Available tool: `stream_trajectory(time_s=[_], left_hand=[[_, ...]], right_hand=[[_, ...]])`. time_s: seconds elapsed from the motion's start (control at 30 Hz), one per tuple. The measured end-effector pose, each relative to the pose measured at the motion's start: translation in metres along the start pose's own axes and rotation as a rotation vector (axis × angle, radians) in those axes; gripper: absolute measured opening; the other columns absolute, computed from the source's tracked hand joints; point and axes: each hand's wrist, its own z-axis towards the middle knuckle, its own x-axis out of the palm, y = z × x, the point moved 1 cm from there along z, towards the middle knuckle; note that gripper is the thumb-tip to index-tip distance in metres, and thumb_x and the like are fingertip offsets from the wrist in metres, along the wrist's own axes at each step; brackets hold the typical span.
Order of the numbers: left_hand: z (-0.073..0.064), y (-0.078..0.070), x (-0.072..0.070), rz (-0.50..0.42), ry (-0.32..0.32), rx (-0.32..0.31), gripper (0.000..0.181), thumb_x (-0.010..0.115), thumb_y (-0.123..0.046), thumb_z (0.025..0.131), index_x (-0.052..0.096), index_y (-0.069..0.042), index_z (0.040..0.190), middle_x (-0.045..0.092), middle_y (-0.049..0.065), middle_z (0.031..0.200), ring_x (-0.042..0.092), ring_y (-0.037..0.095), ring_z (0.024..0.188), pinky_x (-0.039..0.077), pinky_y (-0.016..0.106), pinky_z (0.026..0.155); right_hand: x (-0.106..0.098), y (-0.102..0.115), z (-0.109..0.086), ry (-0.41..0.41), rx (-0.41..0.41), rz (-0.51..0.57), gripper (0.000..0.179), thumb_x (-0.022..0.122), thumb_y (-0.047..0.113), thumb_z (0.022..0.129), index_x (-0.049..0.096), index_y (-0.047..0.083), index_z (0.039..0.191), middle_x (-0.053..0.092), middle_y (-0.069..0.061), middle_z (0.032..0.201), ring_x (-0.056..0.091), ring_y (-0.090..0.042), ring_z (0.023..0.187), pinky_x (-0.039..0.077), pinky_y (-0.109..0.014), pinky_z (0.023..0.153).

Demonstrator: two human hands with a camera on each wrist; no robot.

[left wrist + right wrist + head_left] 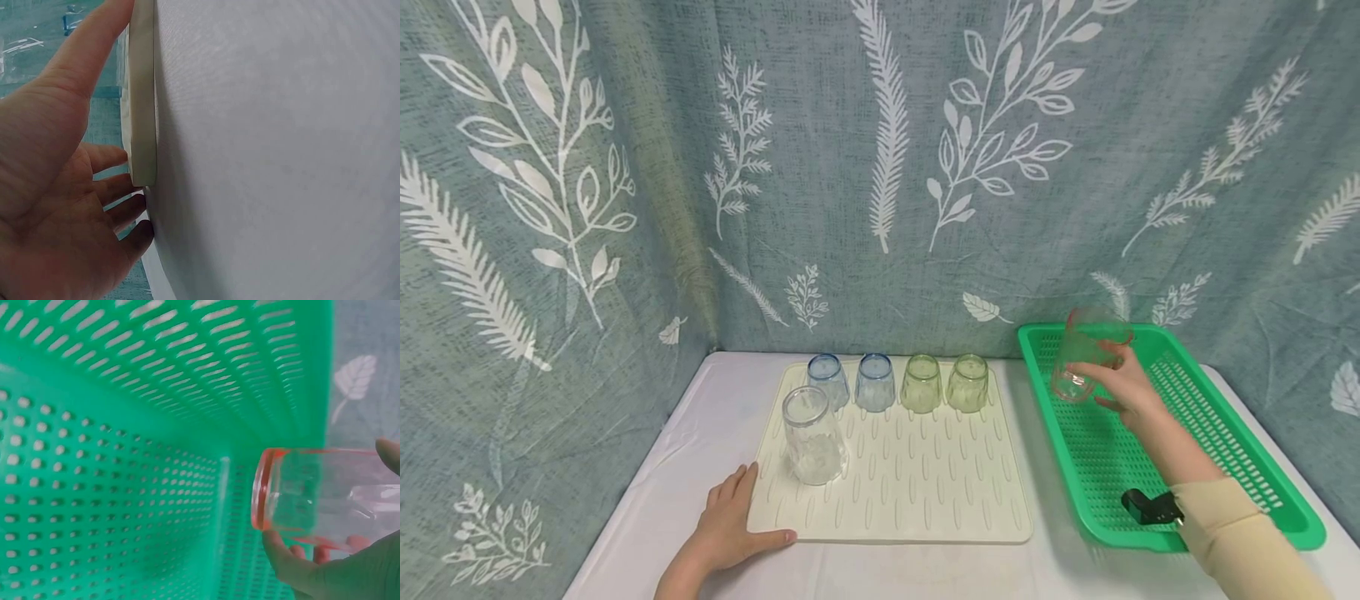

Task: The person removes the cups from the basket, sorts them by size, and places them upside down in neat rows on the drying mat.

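Note:
My right hand (1126, 385) holds a pink-tinted clear glass (1086, 350) over the far end of the green basket (1078, 492). In the right wrist view the pink glass (331, 497) lies across the hand, with its thick reddish end toward the basket. My left hand (726, 525) rests at the near left corner of the cream ridged mat (925, 492), its thumb along the front edge and its fingers by the left side. On the mat stand two blue glasses (875, 383), two green glasses (967, 385) and a taller clear glass (815, 442) nearest the left hand.
A white cloth (662, 483) covers the table. The patterned blue-green curtain (820, 167) hangs behind and on both sides, close to the basket's far end. The basket has slotted walls and a perforated floor. A black strap (1150, 507) is around my right wrist.

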Motion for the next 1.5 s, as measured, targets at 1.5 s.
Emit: stream_trajectory(time_s=[1.5], left_hand=[[0.0,0.001,0.0,0.003,-0.004,0.002,0.123,0.084,-0.054,0.066,0.022,0.018,0.144,0.025,0.042,0.144,0.025,0.059,0.13,0.027,0.069,0.103]], right_hand=[[0.121,0.019,-0.073,0.202,-0.105,0.081,0.077,0.081,0.016,0.079,0.038,0.014,0.143,0.034,-0.015,0.141,0.038,-0.031,0.125,0.044,-0.048,0.096]])
